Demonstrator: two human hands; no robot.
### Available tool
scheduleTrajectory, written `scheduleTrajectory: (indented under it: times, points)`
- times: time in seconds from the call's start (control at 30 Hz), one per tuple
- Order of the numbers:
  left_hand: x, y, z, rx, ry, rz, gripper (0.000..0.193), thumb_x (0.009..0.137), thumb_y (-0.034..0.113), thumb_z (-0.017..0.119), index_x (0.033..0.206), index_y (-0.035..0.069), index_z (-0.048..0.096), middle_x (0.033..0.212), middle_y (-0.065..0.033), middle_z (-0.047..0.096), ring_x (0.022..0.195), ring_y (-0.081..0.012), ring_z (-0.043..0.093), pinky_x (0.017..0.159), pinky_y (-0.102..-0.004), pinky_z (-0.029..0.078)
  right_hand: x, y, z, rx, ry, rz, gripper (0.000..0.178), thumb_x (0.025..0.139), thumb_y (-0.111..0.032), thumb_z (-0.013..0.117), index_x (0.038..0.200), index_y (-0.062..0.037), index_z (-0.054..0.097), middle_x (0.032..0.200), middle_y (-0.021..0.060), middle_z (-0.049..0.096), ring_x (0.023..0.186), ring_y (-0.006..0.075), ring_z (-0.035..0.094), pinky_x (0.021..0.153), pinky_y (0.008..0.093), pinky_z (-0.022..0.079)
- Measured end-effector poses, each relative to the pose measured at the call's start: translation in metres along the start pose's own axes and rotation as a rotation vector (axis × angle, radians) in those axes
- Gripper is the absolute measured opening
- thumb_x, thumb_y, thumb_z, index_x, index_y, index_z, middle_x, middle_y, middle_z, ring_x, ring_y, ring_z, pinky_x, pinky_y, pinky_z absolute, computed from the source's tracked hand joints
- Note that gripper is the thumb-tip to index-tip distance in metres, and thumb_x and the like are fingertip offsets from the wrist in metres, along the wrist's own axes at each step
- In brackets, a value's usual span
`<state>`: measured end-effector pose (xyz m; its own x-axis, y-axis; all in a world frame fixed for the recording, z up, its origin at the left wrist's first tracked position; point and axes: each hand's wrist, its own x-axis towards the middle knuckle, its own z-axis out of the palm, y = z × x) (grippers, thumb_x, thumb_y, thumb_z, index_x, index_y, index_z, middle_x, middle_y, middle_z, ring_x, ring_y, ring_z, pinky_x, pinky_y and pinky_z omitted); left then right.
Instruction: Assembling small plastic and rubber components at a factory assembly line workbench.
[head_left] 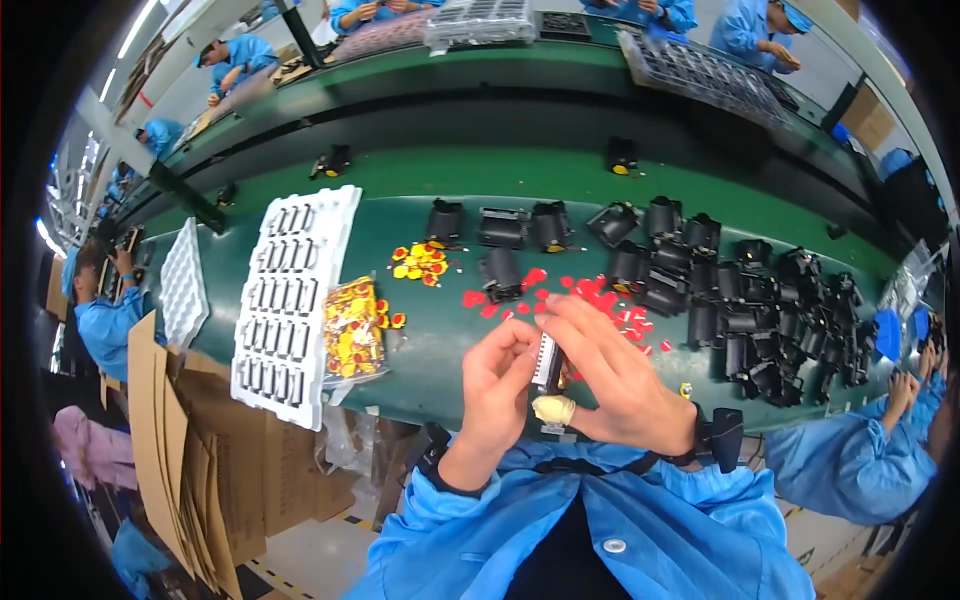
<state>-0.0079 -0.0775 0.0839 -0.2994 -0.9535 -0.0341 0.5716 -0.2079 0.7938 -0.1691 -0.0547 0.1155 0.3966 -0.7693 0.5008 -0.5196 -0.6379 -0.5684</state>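
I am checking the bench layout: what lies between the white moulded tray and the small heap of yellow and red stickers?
In the head view, a clear bag of yellow and red stickers lies between the white moulded tray and the small sticker heap, resting against the tray's right edge.

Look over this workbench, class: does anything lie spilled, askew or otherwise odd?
Mostly orderly. Red tabs lie scattered loose on the green bench, and black parts sit in a jumbled heap at the right. The white tray overhangs the bench's near edge. Both hands hold one part.
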Motion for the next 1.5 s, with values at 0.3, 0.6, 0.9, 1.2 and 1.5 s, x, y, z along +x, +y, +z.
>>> scheduleTrajectory:
  times: [0.3,0.6,0.9,1.2,1.5]
  points:
    - [-0.009,-0.017,-0.006,0.414,-0.441,-0.011,0.018,0.09,0.009,0.067,0.102,-0.002,0.061,0.087,-0.0024,0.061,0.081,-0.0074,0.055,0.069,-0.0254,0.043,-0.044,-0.007,-0.024,-0.017,-0.056,-0.053,0.065,0.067,0.007,0.069,0.129,0.0077,0.047,0.126,0.0286,0.048,0.104,0.0439,0.057,0.086,0.0463,0.051]
    - [-0.025,-0.056,-0.006,0.252,-0.393,-0.067,0.015,0.085,0.0,0.072,0.097,-0.008,0.068,0.086,-0.0066,0.068,0.078,-0.0108,0.063,0.067,-0.0255,0.052,-0.066,-0.013,-0.027,-0.272,-0.132,-0.139,0.038,0.076,0.0,0.066,0.11,0.0109,0.054,0.122,0.0313,0.052,0.103,0.0432,0.062,0.078,0.0411,0.057]
    - [-0.023,-0.038,-0.016,0.052,-0.124,-0.227,0.011,0.084,0.001,0.067,0.082,-0.01,0.066,0.065,-0.0085,0.063,0.058,-0.0136,0.058,0.053,-0.0267,0.044,-0.03,-0.007,-0.04,-0.384,-0.274,-0.212,0.034,0.081,-0.009,0.06,0.111,0.007,0.052,0.111,0.0278,0.053,0.088,0.0322,0.062,0.075,0.0365,0.054]
    - [-0.026,-0.038,-0.093,0.627,0.216,0.076,0.021,0.086,0.01,0.072,0.071,0.0,0.061,0.058,0.0021,0.05,0.053,-0.004,0.042,0.048,-0.0258,0.031,0.149,0.193,-0.039,-0.338,-0.075,0.236,0.058,0.066,-0.024,0.079,0.11,-0.0016,0.049,0.082,0.023,0.064,0.081,0.0443,0.063,0.071,0.0502,0.048]
    - [-0.036,-0.042,-0.086,1.06,0.007,0.519,0.027,0.082,0.007,0.074,0.068,0.0,0.052,0.059,-0.0117,0.046,0.05,-0.0278,0.046,0.048,-0.0383,0.034,0.195,0.337,-0.016,-0.619,-0.381,0.206,0.076,0.065,-0.026,0.08,0.132,-0.0032,0.052,0.117,0.0277,0.06,0.11,0.0433,0.058,0.098,0.0463,0.047]
